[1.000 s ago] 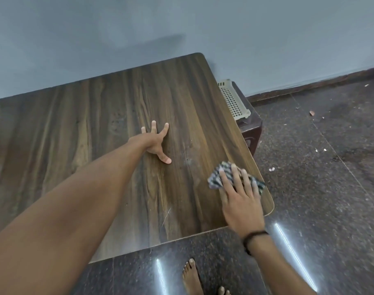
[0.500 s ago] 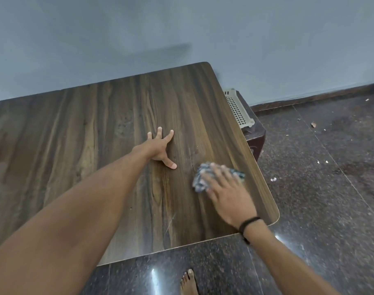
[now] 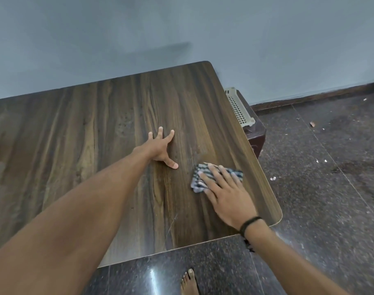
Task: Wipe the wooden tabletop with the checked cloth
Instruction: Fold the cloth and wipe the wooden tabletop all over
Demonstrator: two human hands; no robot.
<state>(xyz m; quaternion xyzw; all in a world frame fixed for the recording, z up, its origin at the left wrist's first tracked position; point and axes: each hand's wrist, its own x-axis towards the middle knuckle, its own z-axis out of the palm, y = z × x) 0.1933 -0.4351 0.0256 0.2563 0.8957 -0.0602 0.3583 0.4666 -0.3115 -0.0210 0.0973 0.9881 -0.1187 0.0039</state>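
Note:
The wooden tabletop [image 3: 79, 145] fills the left and middle of the head view, dark brown with streaked grain. The checked cloth [image 3: 197, 178], blue-grey and white, lies bunched on the table near its right edge. My right hand [image 3: 226, 192] presses flat on the cloth with straight, spread fingers; most of the cloth is under them. A black band circles that wrist. My left hand [image 3: 160, 149] rests on the wood with fingers spread, a short way to the left of the cloth and farther back.
A dark low cabinet [image 3: 255, 135] with a cream slotted plastic tray [image 3: 238, 109] on it stands against the table's right side by the wall. Dark speckled floor [image 3: 322, 188] with small bits of debris lies to the right. A bare foot [image 3: 189, 282] shows below the front edge.
My right hand slid the cloth from the table's front right corner leftward and toward the middle, then held about there. My left hand stayed planted on the wood.

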